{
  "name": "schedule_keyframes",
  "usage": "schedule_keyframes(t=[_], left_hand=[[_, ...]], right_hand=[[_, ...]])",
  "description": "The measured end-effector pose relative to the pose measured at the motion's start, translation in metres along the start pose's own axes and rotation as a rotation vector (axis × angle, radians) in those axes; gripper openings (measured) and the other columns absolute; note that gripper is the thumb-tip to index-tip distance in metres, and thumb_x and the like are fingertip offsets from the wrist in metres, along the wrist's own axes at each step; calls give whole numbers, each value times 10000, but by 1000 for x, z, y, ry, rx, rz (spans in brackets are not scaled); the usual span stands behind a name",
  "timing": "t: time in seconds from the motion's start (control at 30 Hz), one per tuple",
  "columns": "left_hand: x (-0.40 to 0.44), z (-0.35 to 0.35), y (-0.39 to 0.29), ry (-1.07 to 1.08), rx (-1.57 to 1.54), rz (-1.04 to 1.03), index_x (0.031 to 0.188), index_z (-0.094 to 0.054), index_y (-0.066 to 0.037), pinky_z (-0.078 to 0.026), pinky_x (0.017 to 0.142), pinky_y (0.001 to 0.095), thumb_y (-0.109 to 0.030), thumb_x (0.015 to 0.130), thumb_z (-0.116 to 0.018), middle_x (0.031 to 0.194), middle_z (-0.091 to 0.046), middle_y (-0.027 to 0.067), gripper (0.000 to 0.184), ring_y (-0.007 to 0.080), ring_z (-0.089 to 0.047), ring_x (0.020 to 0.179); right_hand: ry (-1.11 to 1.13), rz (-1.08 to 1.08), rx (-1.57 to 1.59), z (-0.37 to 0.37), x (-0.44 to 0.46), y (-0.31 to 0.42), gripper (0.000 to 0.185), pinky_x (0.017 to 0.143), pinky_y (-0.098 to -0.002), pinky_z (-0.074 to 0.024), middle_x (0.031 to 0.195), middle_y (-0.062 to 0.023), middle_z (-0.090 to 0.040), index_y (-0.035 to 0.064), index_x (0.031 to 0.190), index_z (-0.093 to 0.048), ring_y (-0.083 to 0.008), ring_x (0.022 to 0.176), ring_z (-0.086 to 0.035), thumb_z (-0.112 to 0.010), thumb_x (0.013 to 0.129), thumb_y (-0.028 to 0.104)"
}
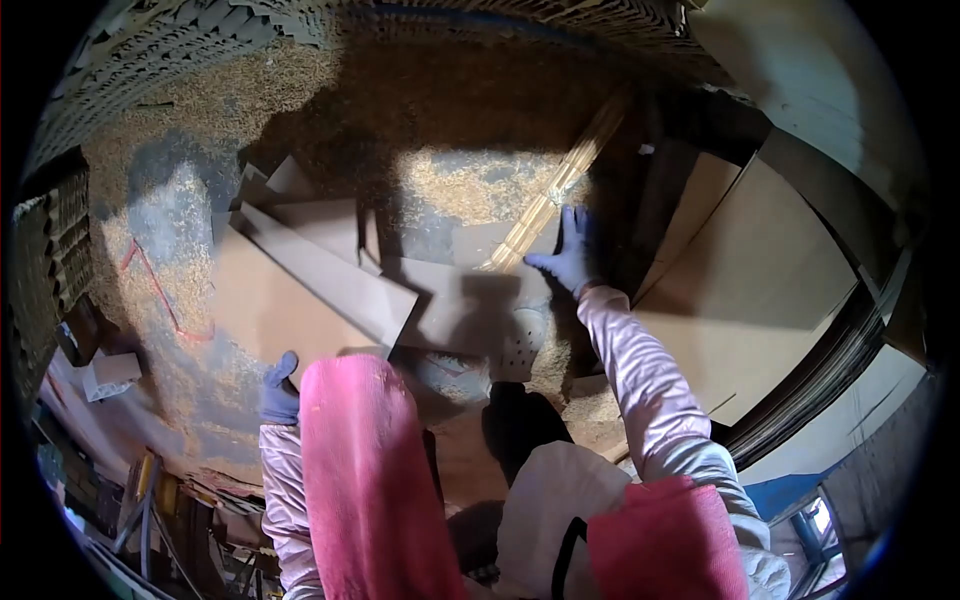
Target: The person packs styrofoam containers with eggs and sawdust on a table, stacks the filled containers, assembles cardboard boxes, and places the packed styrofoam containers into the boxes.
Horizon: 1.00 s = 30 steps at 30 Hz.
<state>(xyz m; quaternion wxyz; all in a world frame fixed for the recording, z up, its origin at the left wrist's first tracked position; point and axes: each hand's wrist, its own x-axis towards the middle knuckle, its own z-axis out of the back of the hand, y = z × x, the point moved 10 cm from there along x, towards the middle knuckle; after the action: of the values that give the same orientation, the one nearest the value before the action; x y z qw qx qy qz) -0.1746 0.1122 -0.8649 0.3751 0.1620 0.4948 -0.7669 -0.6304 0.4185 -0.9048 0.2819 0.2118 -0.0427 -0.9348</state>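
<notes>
Gloved in blue-grey, my right hand (570,252) has its thumb and fingers spread beside a long bundle of thin yellowish strips (540,215), near the bundle's lower end. I cannot tell whether it touches the strips. My left hand (281,390), also gloved, is at the lower edge of a flat brown cardboard sheet (270,295), thumb apart from the rest; its fingers are partly hidden, so its hold is unclear. A folded cardboard strip (330,275) lies slanted across that sheet. More flat cardboard (450,300) lies between my hands.
Large cardboard sheets (750,270) are stacked on the right. Shavings or scraps cover the floor (460,185). Corrugated pieces (190,75) line the back left. A small white box (112,376) sits at the left, and my shoe (522,345) is below the middle.
</notes>
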Motion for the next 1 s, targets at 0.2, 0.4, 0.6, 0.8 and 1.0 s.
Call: schedule_keyframes(t=[0.2,0.4,0.6,0.8,1.0], left_hand=[[88,-110,-52,241,-981,476,1123,-579,38,-500,815,320,-166,832,-667,1035,-641,90,366,192,-617,904],[121,-137,-132,156,-530,239,1174,-543,40,-511,841,345,-183,831,-670,1110,-615,107,429,221,-612,970],[64,-84,-89,89,-1050,491,1181,-544,16,-506,862,378,-235,852,-644,1132,-612,106,426,237,-604,1000],[-21,-17,-90,-107,-1547,544,1188,-546,-9,-501,883,410,-288,873,-619,1154,-610,105,426,252,-596,1029],[-112,2,-154,-333,-1777,527,1200,-551,-28,-482,900,429,-395,882,-572,1157,-616,106,485,276,-596,1038]], right_hand=[[317,-15,15,-27,8,2,642,833,-460,-410,1056,-216,-572,35,1062,-550,-370,1017,-521,-803,568,357],[472,-193,13,-22,-1,-3,238,751,-428,-491,899,-180,-641,63,858,-656,-376,853,-612,-601,731,257],[172,-196,125,78,-114,14,293,732,-446,-475,876,-209,-627,40,924,-608,-387,851,-601,-600,791,300],[225,-270,449,116,-181,24,240,794,-346,-475,999,-146,-643,23,1050,-549,-310,912,-620,-570,882,193],[392,-295,1218,72,-264,122,261,818,-320,-443,1003,-105,-600,15,1126,-519,-206,938,-549,-519,872,72]])
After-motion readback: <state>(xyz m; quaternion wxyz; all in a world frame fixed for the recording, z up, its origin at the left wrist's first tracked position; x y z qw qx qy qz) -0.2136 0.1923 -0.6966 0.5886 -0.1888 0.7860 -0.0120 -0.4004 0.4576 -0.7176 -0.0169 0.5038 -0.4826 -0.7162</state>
